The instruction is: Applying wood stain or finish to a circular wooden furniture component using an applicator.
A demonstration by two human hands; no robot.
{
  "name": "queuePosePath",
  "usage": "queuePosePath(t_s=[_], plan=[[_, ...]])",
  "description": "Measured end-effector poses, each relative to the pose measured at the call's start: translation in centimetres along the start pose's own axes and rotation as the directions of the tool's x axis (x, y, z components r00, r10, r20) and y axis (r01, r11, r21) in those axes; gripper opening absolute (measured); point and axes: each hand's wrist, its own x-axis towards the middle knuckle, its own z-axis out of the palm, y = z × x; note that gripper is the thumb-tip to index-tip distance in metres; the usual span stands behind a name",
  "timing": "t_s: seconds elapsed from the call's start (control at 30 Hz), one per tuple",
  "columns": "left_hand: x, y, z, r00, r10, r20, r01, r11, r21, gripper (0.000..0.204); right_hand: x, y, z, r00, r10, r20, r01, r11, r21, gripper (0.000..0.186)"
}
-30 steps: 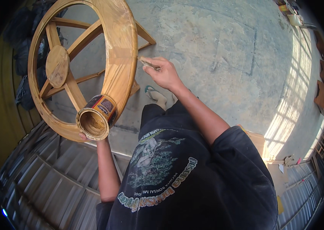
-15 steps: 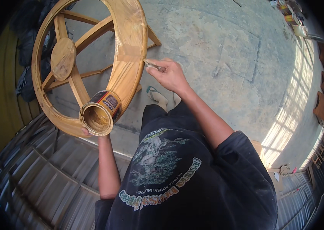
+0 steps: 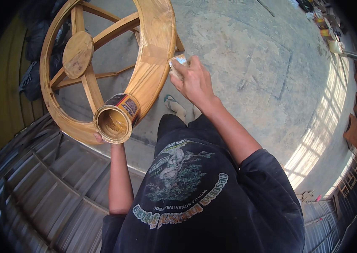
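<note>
A round wooden table frame [image 3: 155, 25] with crossed spokes and an oval-looking centre disc [image 3: 77, 55] stands before me, upper left. My left hand [image 3: 99, 138] grips an open tin [image 3: 125, 105] with yellow-brown paste inside, held over the rim's near lower part, mostly hiding that hand. My right hand [image 3: 193, 80] pinches a small, flat, paste-smeared scraper [image 3: 179, 60] at the rim's right outer edge, beside a darker patch in the wood; whether it touches cannot be told exactly.
Dark bundles [image 3: 30, 80] lie behind the frame by a yellowish wall [image 3: 1, 114]. Tins and containers [image 3: 326, 33], brown boards [image 3: 353, 135] and small wooden frames [image 3: 349, 177] line the right side. My sandalled feet [image 3: 172, 103] stand on concrete [image 3: 262, 92]. Corrugated metal [image 3: 56, 198] shows low in view.
The frame, tin and both hands have shifted rightward and slightly up in the picture. My right hand has turned, so the scraper's flat blade now shows more at the rim's edge.
</note>
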Motion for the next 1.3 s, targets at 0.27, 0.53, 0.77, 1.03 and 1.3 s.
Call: queuePosePath(t_s=[0.27,0.53,0.77,1.03,1.3], plan=[[0.3,-0.8,-1.8,0.991,0.035,0.131,-0.016,0.989,-0.148,0.104,1.7,-1.3,-0.9,0.991,-0.121,0.051,0.124,0.990,-0.069,0.037],[-0.2,0.1,1.2,0.985,0.106,0.139,-0.101,0.994,-0.037,0.115,0.1,-1.0,-2.6,0.855,0.139,0.500,-0.287,0.929,0.232,0.032],[-2.6,1.6,1.8,0.987,0.117,0.112,-0.095,0.978,-0.186,0.123,0.4,0.1,-2.6,0.678,0.202,0.707,-0.721,-0.006,0.693,0.046],[-6.2,3.4,-1.1,0.969,0.219,-0.119,-0.233,0.964,-0.130,0.132,9.6,-3.6,-0.9,0.657,0.025,0.754,-0.743,0.189,0.642,0.042],[-9.9,-0.4,0.8,0.744,0.317,-0.588,-0.545,0.797,-0.260,0.119,24.9,-10.6,8.2,0.239,-0.224,0.945,-0.017,0.972,0.235,0.046]])
